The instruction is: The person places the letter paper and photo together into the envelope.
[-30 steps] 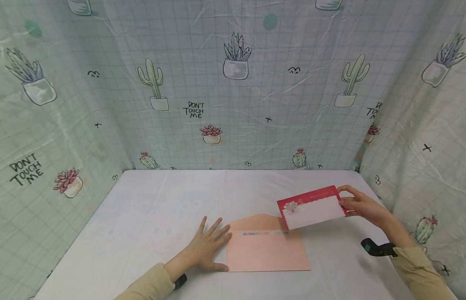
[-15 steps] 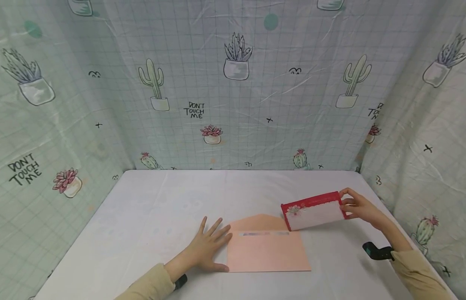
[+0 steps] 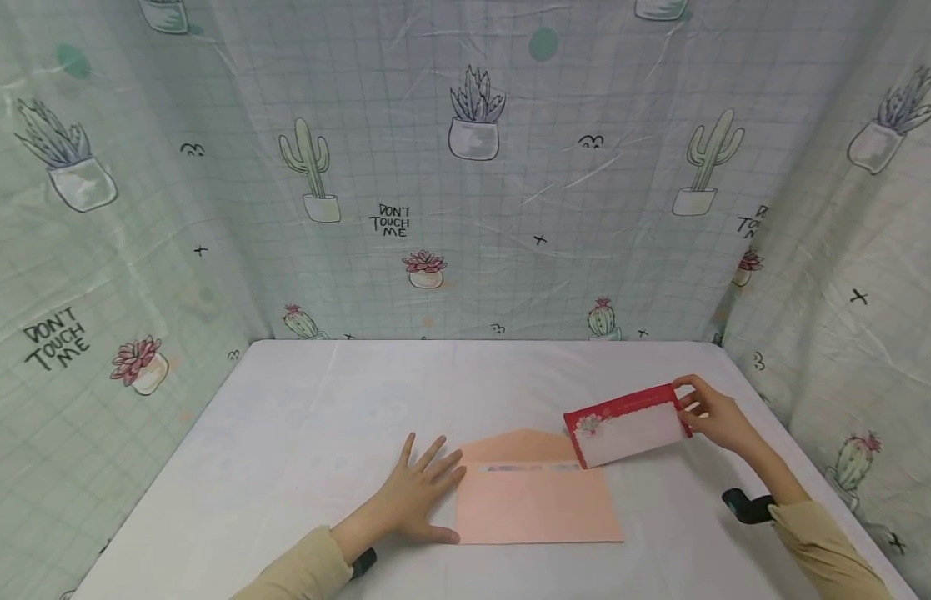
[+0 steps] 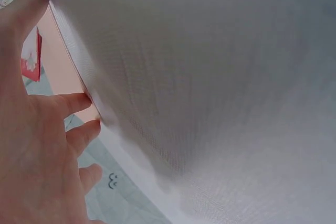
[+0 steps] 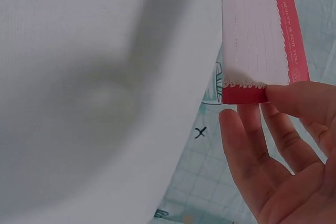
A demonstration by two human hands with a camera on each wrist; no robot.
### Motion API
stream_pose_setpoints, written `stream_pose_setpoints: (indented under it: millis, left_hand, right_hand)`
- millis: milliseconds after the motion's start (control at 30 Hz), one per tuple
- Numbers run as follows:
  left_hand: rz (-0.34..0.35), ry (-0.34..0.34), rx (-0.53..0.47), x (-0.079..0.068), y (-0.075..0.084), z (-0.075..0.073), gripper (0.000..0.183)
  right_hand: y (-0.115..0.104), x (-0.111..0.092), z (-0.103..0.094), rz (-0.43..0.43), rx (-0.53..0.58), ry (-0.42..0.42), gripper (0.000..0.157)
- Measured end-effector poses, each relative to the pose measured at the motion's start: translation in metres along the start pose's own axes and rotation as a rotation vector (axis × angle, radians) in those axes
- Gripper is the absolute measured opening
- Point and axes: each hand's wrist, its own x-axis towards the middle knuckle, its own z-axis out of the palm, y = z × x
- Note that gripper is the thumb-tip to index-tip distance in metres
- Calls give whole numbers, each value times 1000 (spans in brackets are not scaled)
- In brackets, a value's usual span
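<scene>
A peach envelope (image 3: 540,507) lies on the white table with its pointed flap unfolded toward the back and a thin patterned strip showing below the flap. My left hand (image 3: 417,493) rests with spread fingers at the envelope's left edge; in the left wrist view its thumb and fingertips (image 4: 79,100) touch that edge. My right hand (image 3: 716,414) pinches the right end of a red-bordered white card (image 3: 630,425) with a flower print. The card is tilted, its left end overlapping the envelope's upper right corner. In the right wrist view the thumb lies over the card's lined face (image 5: 252,30).
The white table (image 3: 345,400) carries the envelope near its front middle. A curtain (image 3: 510,275) printed with cacti surrounds it at the back and both sides. Dark wrist mounts (image 3: 746,506) sit on both forearms.
My right hand has lowered the card slightly, and the card's left end has shifted a little right and down. My left hand and the envelope have stayed in place.
</scene>
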Motion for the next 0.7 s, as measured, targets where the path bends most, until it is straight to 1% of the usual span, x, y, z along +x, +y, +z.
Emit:
stream_pose_setpoints:
  millis: [100,200,400,700]
  left_hand:
    - [1,2,7,1,0,0,87]
    - [3,0,8,1,0,0,87]
    - [-1,-11,-7,1,0,-1,86]
    - [2,-5,-7,1,0,-1,87]
  right_hand:
    - [0,1,2,1,-3,-8,52]
    - [1,1,4,8,-2,-8,56]
    - [2,3,10,-9,-7,9,51]
    - [1,6,12,5,13,6,49]
